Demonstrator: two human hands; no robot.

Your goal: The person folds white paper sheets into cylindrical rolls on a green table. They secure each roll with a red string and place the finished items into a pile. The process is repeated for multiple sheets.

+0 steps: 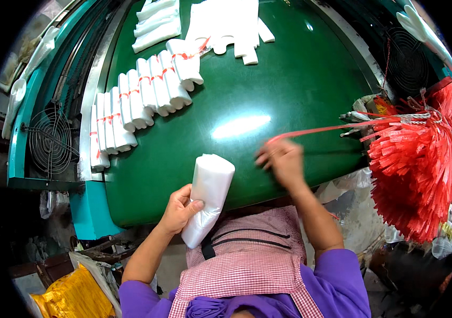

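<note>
My left hand point(182, 213) is closed round a folded roll of white plastic bags point(212, 183), tilted up at the near edge of the green conveyor belt point(268, 169). No red tie shows on this roll. To its right, my right hand point(284, 161) pinches the end of a red plastic strip point(321, 130), slightly smeared by motion. That strip stretches right to a thick bunch of red plastic strips point(411, 164) hanging beside the belt. On the belt's left lies a slanting row of white bag rolls point(146, 85), several banded with red strips.
Loose white bag stacks point(157, 24) and a spread white pile point(231, 24) lie at the belt's far end. Round wire fan guards point(51, 140) flank the belt inside teal frames point(90, 209). A yellow package point(75, 294) sits low at the left.
</note>
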